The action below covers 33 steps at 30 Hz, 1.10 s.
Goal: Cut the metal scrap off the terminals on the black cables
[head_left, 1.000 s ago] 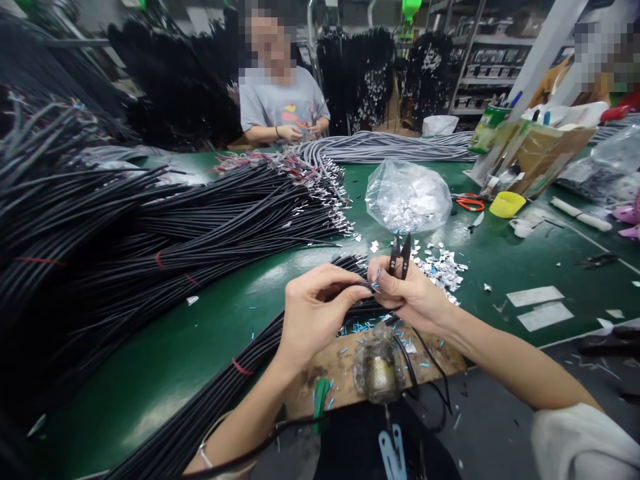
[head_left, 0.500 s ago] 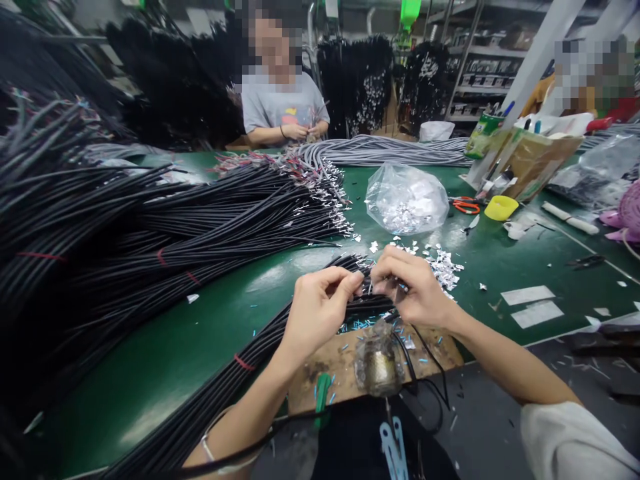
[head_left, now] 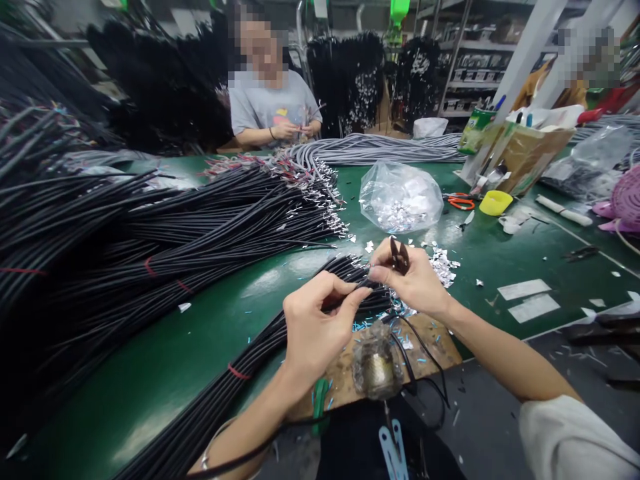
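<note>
My left hand [head_left: 320, 320] pinches a black cable [head_left: 354, 292] between thumb and fingers, its end pointing right. Close beside it, my right hand [head_left: 413, 277] has its thumb and forefinger at the cable's end. A small dark two-jawed tool, like nippers [head_left: 399, 255], sits in the right hand with its jaws pointing up; its handles are hidden in the palm. Beneath both hands lies a bundle of black cables [head_left: 265, 343] with stripped, whitish ends, tied with a red band [head_left: 239, 371]. Below stands a plastic-wrapped metal device [head_left: 377, 367] on a wooden board [head_left: 440, 347].
A large heap of black cables [head_left: 200, 220] covers the left side. Beyond my hands are foil scraps [head_left: 443, 267] and a clear plastic bag [head_left: 400, 197]. Orange-handled scissors [head_left: 461, 201] and a yellow ring [head_left: 495, 203] lie right. Across the green table [head_left: 280, 267] sits a person [head_left: 273, 107].
My right hand has turned so that the dark tool's jaws now show above its fingers. My left hand has lowered slightly, and the whole view has shifted a little.
</note>
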Each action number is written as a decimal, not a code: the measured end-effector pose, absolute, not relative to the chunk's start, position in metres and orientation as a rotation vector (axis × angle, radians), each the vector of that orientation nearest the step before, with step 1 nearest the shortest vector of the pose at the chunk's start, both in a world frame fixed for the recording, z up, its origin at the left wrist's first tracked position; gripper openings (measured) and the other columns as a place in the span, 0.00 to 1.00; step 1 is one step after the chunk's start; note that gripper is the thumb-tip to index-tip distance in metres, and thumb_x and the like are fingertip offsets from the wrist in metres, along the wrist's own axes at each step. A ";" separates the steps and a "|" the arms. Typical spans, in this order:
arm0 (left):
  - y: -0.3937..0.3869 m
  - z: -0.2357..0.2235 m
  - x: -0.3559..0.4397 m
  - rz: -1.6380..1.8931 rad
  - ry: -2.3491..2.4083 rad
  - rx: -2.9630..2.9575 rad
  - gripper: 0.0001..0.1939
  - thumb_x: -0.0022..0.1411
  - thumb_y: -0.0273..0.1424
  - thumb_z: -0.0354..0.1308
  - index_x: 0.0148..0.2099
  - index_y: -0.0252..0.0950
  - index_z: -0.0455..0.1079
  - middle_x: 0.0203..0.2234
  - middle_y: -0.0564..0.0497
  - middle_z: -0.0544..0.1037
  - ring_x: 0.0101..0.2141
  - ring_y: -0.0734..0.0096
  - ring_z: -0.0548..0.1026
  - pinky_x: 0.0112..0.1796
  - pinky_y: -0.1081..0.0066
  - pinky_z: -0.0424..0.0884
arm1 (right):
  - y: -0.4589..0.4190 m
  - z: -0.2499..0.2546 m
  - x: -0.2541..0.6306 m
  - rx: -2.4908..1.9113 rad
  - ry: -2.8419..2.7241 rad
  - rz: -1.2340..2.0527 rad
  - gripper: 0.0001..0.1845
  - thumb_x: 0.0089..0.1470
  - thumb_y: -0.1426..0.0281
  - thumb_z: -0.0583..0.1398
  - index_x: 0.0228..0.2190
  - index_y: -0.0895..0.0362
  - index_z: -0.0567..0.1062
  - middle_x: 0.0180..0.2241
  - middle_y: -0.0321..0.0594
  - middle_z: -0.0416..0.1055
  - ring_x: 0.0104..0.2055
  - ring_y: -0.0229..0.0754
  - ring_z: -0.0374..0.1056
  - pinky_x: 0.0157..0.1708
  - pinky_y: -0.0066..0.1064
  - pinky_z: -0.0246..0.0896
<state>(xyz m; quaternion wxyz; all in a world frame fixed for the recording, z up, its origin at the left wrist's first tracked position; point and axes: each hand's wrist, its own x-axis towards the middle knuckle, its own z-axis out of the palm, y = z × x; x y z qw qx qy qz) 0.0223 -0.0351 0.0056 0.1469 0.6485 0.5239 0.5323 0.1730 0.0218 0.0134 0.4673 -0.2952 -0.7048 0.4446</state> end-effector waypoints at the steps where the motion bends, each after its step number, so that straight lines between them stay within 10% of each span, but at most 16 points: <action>1: -0.034 0.006 0.021 1.517 1.491 1.869 0.07 0.53 0.30 0.61 0.25 0.34 0.70 0.17 0.55 0.70 0.19 0.79 0.64 0.21 0.77 0.61 | 0.021 0.011 0.171 -0.713 -1.686 1.200 0.18 0.47 0.55 0.62 0.23 0.57 0.68 0.20 0.30 0.58 0.20 0.30 0.51 0.19 0.26 0.47; 4: -0.030 0.008 0.019 1.395 1.394 1.830 0.10 0.56 0.31 0.57 0.25 0.34 0.70 0.17 0.54 0.71 0.19 0.79 0.65 0.20 0.78 0.61 | 0.019 0.007 0.171 -0.677 -1.685 1.297 0.18 0.52 0.54 0.57 0.23 0.56 0.66 0.17 0.27 0.52 0.17 0.30 0.46 0.16 0.26 0.45; 9: -0.029 0.008 0.018 1.190 1.226 1.634 0.17 0.60 0.37 0.53 0.22 0.33 0.67 0.13 0.55 0.66 0.14 0.81 0.60 0.15 0.79 0.55 | 0.014 0.010 0.172 -0.680 -1.797 0.462 0.06 0.52 0.69 0.59 0.25 0.56 0.70 0.29 0.38 0.65 0.33 0.38 0.61 0.31 0.32 0.58; 14: -0.022 0.006 0.016 1.476 1.316 1.408 0.16 0.58 0.38 0.56 0.24 0.32 0.67 0.14 0.55 0.65 0.14 0.83 0.59 0.14 0.79 0.54 | 0.015 0.015 0.173 -0.713 -1.645 0.952 0.16 0.58 0.58 0.52 0.24 0.55 0.65 0.19 0.30 0.54 0.18 0.32 0.48 0.18 0.28 0.49; 21: -0.020 0.007 0.014 1.491 1.254 1.525 0.10 0.56 0.34 0.58 0.30 0.32 0.73 0.16 0.54 0.67 0.17 0.81 0.63 0.17 0.80 0.59 | 0.014 0.019 0.181 -0.798 -1.762 0.422 0.06 0.52 0.73 0.59 0.34 0.54 0.75 0.32 0.37 0.69 0.32 0.37 0.64 0.30 0.31 0.59; 33: -0.027 0.008 0.017 1.501 1.359 1.633 0.04 0.53 0.29 0.61 0.29 0.34 0.74 0.20 0.54 0.73 0.21 0.79 0.69 0.21 0.79 0.65 | 0.014 0.017 0.180 -0.751 -1.809 0.592 0.05 0.52 0.71 0.60 0.31 0.58 0.77 0.27 0.37 0.69 0.27 0.34 0.63 0.27 0.28 0.58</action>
